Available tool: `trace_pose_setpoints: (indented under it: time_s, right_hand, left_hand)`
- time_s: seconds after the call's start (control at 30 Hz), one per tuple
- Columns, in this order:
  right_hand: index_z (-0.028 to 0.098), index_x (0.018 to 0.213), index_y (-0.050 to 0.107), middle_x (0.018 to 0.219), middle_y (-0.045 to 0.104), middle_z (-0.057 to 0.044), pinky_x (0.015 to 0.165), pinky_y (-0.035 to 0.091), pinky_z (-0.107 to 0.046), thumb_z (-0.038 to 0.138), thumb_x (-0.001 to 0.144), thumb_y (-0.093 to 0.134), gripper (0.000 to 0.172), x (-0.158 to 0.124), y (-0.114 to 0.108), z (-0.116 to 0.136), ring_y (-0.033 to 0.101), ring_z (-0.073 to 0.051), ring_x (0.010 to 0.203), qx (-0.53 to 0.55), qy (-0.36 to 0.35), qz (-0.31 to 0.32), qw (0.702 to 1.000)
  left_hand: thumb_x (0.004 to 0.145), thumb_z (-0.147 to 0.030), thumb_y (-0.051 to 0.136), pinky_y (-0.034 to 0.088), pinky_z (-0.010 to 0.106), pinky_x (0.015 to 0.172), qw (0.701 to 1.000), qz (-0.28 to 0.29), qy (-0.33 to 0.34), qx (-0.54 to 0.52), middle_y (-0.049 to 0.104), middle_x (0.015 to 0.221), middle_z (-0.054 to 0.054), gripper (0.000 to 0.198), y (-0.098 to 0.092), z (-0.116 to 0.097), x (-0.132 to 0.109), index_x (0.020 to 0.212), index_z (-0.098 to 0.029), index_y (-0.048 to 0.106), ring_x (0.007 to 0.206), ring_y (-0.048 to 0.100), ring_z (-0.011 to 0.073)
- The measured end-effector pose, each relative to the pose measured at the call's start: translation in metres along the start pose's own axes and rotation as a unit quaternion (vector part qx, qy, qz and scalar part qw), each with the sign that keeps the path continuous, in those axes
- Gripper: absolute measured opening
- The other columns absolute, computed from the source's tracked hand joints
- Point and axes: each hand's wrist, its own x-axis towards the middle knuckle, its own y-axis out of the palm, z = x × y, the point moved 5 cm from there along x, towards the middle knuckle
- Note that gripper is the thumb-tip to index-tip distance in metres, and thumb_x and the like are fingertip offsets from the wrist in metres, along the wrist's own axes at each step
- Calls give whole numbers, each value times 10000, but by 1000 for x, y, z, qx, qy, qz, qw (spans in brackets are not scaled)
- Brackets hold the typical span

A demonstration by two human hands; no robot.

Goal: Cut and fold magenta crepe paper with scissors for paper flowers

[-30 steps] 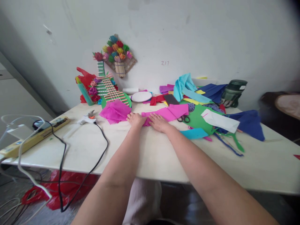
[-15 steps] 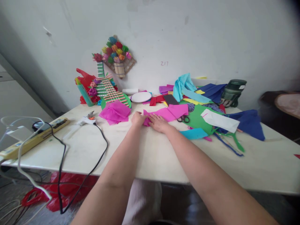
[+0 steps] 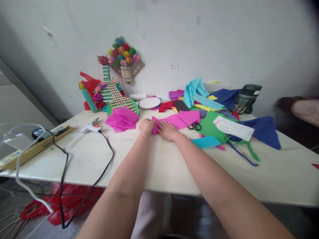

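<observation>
A bright pink strip of crepe paper [image 3: 184, 119] lies across the table in front of me, running off to the right. My left hand [image 3: 147, 126] is at its left end, with the fingers curled closed on the edge; the fingertips are partly hidden. Flat on the same strip rests my right hand [image 3: 167, 130], its fingers stretched out and pressing the paper down. Left of my hands lies a crumpled pink crepe paper piece [image 3: 121, 119]. Black-handled scissors [image 3: 194, 126] sit beside the strip, just beyond my right hand.
A white glue gun [image 3: 91, 126] and a power strip [image 3: 37, 145] with trailing cords are on the left. Behind stand a paper-flower guitar [image 3: 117, 96] and a white disc [image 3: 149, 103]. Coloured paper, a phone [image 3: 181, 106] and a dark green bottle [image 3: 247, 98] fill the right.
My left hand has shifted very slightly, its fingers curled more tightly at the paper's left end. My right hand stays flat on the strip. The view has turned slightly.
</observation>
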Motion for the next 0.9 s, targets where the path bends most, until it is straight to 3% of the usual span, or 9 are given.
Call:
trace_pose_setpoints:
  time_s: [0.9]
  right_hand:
    - [130,1478,186,1548,127,-59,1131,58,-420,499,924,174,666,1,1,0,53,-222,1424,8,18,0,1000]
  left_hand:
    - [675,-486,643,450,269,721,1000,-21,9,11,716,909,80,343,-7,2,-4,867,-213,724,883,651,218]
